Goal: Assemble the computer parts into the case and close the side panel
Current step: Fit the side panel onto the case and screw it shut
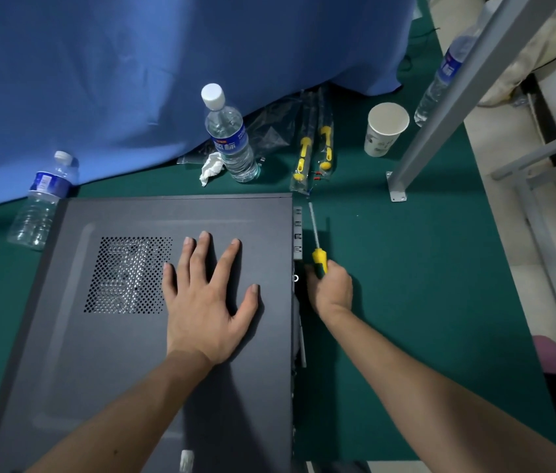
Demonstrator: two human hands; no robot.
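While my left hand [206, 298] lies flat on the side panel [153, 336] and my right hand [332, 290] grips the screwdriver [317, 247], the panel could slip if I ease off

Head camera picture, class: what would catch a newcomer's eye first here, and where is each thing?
The dark computer case fills the lower left, lying on the green table with its side panel on. The left hand lies flat on the panel, beside the vent holes. At the case's right edge, the right hand grips a yellow-handled screwdriver, shaft pointing away.
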